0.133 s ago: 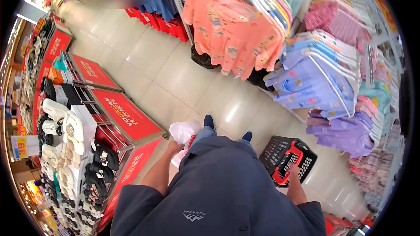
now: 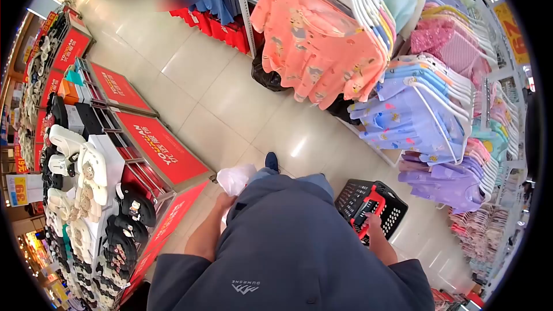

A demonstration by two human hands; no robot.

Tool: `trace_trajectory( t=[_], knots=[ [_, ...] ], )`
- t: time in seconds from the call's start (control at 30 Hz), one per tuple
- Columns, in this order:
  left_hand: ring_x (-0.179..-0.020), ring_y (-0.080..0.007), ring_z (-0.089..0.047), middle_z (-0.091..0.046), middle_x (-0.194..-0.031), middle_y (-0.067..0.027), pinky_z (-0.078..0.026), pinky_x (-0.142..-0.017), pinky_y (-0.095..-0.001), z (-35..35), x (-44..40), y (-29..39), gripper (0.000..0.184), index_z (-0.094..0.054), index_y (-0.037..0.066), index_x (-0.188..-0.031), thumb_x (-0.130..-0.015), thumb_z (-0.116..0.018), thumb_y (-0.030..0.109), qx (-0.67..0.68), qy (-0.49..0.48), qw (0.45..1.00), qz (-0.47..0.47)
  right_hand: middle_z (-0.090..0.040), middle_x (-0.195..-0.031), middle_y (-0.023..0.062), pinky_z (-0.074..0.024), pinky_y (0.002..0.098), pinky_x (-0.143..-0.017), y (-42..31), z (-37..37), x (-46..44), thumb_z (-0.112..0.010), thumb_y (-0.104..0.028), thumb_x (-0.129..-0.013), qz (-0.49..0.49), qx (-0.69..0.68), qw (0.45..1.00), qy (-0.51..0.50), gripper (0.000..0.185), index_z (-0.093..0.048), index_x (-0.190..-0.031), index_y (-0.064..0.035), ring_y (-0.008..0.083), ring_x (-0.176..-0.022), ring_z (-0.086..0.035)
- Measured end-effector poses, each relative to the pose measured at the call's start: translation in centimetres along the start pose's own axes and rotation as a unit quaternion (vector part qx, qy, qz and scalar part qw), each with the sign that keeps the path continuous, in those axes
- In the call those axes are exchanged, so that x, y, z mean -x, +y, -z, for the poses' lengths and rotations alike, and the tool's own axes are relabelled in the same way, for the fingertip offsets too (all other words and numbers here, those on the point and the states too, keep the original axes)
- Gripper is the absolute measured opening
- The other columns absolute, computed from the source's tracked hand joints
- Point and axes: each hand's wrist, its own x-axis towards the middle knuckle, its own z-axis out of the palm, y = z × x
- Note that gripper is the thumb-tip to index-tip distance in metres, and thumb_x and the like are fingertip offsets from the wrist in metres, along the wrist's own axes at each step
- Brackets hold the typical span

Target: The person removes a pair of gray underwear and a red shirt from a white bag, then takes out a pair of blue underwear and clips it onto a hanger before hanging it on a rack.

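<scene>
On the right, my right hand (image 2: 373, 222) is closed around the red handle of a black shopping basket (image 2: 394, 214), which hangs low beside my leg. The basket has holes in its sides, and little of its inside shows. My left hand (image 2: 225, 200) is closed at my left side, holding a whitish plastic bag (image 2: 235, 179) that bulges out in front of it. What the bag contains is hidden. My dark shoes (image 2: 272, 162) are on the tiled floor between the two loads.
To the left runs a display of white and black shoes (image 2: 92, 173) with red sign panels (image 2: 164, 148) along its edge. Children's clothes on hangers, such as a coral top (image 2: 322, 46) and lilac ones (image 2: 412, 118), line the right. A tiled aisle (image 2: 224, 126) stretches ahead between them.
The view has shifted slightly, with the shoe display sliding left and the clothes racks a little right at the top. Both hands keep hold of the bag and the basket.
</scene>
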Motion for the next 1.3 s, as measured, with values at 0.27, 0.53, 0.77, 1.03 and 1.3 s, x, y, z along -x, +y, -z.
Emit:
trace_trajectory(
  t=[0.27, 0.53, 0.77, 1.03, 1.3],
  knots=[
    [-0.077, -0.0273, -0.068, -0.069, -0.083, -0.0208, -0.050, -0.068, -0.0369, -0.7, 1.6, -0.3, 0.045, -0.069, -0.008, -0.093, -0.070, -0.070, 0.030, 0.124, 0.018, 0.992, -0.016, -0.042, -0.061, 0.0052, -0.0460, 0.0393, -0.058, -5.5, -6.5, 6.6, -0.060, -0.004, -0.084, -0.029, 0.042, 0.983, -0.177, 0.012, -0.050, -0.077, -0.0061, 0.0227, -0.055, -0.047],
    [-0.068, -0.0233, -0.065, -0.067, -0.073, -0.0170, -0.049, -0.061, -0.0358, 3.1, -5.8, -2.0, 0.037, -0.067, -0.009, -0.077, -0.070, -0.069, 0.027, 0.155, 0.028, 0.987, -0.040, -0.051, -0.070, 0.0011, -0.0510, 0.0320, -0.065, -13.3, -14.8, 12.3, -0.064, -0.007, -0.087, -0.104, 0.043, 0.965, -0.236, 0.014, -0.052, -0.080, -0.0078, 0.0182, -0.063, -0.053],
    [-0.076, -0.0303, -0.070, -0.072, -0.089, -0.0143, -0.054, -0.067, -0.0398, 12.5, -11.2, 2.1, 0.051, -0.062, -0.002, -0.112, -0.073, -0.071, 0.029, 0.090, 0.095, 0.990, -0.043, -0.048, -0.065, 0.0015, -0.0504, 0.0360, -0.062, -20.0, -25.8, 11.3, -0.066, -0.008, -0.086, -0.120, -0.046, 0.965, -0.229, 0.019, -0.049, -0.078, -0.0074, 0.0200, -0.061, -0.053],
    [-0.053, -0.0160, -0.054, -0.059, -0.066, -0.0062, -0.044, -0.052, -0.0329, 26.1, -14.3, 7.7, 0.028, -0.062, -0.005, -0.087, -0.080, -0.070, 0.022, 0.256, 0.086, 0.959, 0.086, -0.051, -0.069, 0.0081, -0.0477, 0.0359, -0.058, -22.8, -37.8, 14.7, -0.060, -0.003, -0.083, -0.132, -0.012, 0.964, -0.229, 0.010, -0.050, -0.081, -0.0045, 0.0235, -0.063, -0.052],
    [-0.054, -0.0141, -0.054, -0.060, -0.070, -0.0048, -0.043, -0.050, -0.0299, 36.4, -20.5, 9.4, 0.029, -0.064, -0.003, -0.096, -0.079, -0.069, 0.020, 0.234, 0.127, 0.961, 0.077, -0.061, -0.089, 0.0144, -0.0563, 0.0458, -0.072, -19.8, -47.0, 14.8, -0.054, -0.007, -0.086, -0.091, -0.032, 0.976, -0.195, 0.023, -0.052, -0.108, 0.0008, 0.0288, -0.079, -0.065]
  ],
)
